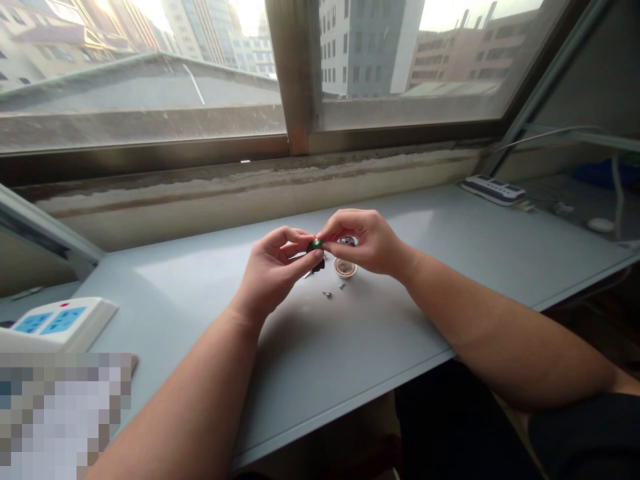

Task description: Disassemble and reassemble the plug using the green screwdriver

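Note:
My left hand (275,270) and my right hand (363,243) meet above a grey desk (350,353), their fingertips pinching a small green part (315,245) between them. A dark piece (319,266) shows just under it, and I cannot tell whether it is attached. Partly hidden behind my right hand is a round dark part (347,241). Below that hand lies a cream-coloured round cap (345,269). Near it, in front of my hands, are two small metal screws (327,293).
A white power strip (60,325) stands at the desk's left, beside a pixelated patch (60,417). Another power strip (493,189) sits at the far right. A window (150,80) runs behind the desk, whose front edge lies close below my forearms.

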Available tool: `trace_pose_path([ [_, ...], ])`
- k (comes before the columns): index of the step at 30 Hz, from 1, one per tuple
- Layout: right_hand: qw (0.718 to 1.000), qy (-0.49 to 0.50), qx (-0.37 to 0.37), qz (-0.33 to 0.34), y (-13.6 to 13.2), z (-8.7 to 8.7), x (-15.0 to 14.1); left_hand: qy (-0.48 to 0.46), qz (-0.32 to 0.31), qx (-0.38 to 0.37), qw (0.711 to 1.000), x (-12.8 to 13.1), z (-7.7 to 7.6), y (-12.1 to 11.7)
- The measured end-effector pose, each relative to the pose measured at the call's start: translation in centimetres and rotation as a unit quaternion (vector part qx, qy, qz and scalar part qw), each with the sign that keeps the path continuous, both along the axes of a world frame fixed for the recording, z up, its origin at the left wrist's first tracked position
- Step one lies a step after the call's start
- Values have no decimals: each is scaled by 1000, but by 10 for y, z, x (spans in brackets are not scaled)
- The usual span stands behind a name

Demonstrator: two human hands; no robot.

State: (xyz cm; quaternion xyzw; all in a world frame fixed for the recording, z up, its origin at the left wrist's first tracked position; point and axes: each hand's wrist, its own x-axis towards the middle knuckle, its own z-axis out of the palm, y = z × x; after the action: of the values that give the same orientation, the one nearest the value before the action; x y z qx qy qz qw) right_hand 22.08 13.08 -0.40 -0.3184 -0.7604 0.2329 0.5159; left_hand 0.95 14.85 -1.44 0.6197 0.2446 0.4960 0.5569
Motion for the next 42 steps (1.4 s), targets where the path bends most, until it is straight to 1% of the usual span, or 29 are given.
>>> trace_pose_path([
  [3, 998, 20, -51, 13, 1, -3, 0, -1, 0, 0, 1000, 0, -1, 0],
  [5, 997, 29, -73, 20, 2, -4, 0, 0, 4, 4, 1000, 0, -1, 1],
  [12, 989, 74, -120, 49, 5, -5, 0, -2, 26, 18, 1000, 2, -2, -1],
  [17, 981, 106, -143, 72, 5, -6, -1, 0, 37, 18, 999, 3, 1, -4],
  [23, 979, 123, -146, 76, 4, -5, -4, 0, 51, 18, 999, 5, 6, -7],
  [30, 978, 138, -133, 84, 4, -8, -5, -3, 54, 27, 998, 5, 7, -8],
  [36, 980, 130, -132, 75, 5, -8, -6, -1, 66, 25, 997, 5, 7, -8],
  [42, 986, 102, -113, 66, 5, -8, -2, 11, 59, 17, 998, 6, 6, -7],
])
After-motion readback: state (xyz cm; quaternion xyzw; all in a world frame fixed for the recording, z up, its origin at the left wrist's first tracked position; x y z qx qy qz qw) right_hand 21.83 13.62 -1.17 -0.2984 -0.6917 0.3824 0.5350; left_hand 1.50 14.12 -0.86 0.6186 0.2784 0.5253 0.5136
